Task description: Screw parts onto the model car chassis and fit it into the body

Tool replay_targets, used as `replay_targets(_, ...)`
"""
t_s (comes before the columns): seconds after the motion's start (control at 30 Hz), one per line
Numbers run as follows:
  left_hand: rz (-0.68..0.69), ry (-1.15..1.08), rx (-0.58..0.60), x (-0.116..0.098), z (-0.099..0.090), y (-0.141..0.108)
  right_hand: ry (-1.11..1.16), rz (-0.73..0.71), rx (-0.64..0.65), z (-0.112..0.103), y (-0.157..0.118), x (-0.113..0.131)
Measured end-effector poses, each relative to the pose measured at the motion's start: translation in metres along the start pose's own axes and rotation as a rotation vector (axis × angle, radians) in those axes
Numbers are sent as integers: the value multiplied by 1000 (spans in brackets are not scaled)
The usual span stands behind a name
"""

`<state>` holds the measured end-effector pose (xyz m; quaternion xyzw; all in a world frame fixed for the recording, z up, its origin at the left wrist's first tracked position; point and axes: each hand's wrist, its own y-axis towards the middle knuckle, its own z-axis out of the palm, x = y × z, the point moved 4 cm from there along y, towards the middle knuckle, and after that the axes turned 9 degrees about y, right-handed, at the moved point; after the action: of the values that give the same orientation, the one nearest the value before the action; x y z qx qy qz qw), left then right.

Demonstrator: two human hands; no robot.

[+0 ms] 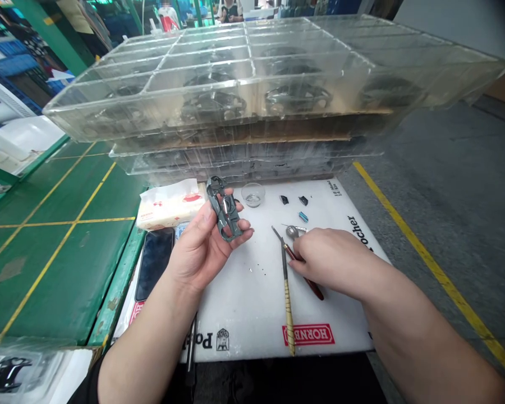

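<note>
My left hand (pixel 208 241) holds up a dark grey model car body shell (pixel 225 210), its fingers curled beneath it and the thumb along its edge. Over the white work mat (pixel 235 314), my right hand (pixel 324 255) is closed, with a silver round-ended piece (pixel 292 231) at its fingertips. What the fingers grip is mostly hidden. Partly beneath that hand lies a tool with a dark red handle (pixel 315 289). A file with a yellow-wrapped handle (pixel 288 314) crosses beside it. Beyond are two small black parts (pixel 284 200) and a small blue piece (pixel 303 216).
Stacked clear compartment trays (pixel 252 106) with dark car shells stand behind the mat. A small clear cup (pixel 253 194), a tissue pack (pixel 170 207) and a phone (pixel 155 264) lie nearer. A green bench (pixel 63 235) runs along the left. Other people are in the background.
</note>
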<state>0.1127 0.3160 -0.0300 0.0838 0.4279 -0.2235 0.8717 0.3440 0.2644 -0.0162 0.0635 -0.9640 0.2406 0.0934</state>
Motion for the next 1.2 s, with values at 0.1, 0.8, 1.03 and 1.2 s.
replay_targets(0.1, 14, 7, 20, -1, 0, 0, 4, -3, -27, 1, 1, 1)
replay_targets(0.8, 3, 58, 133, -1, 7, -7, 710, -585, -847, -22, -25, 14)
replay_targets(1.03, -6, 99, 141, 0, 7, -9, 664, -632, -856, -25, -26, 16)
replay_targets(1.2, 11, 107, 153, 0, 6, -8, 651, -658, -901, -28, -28, 17)
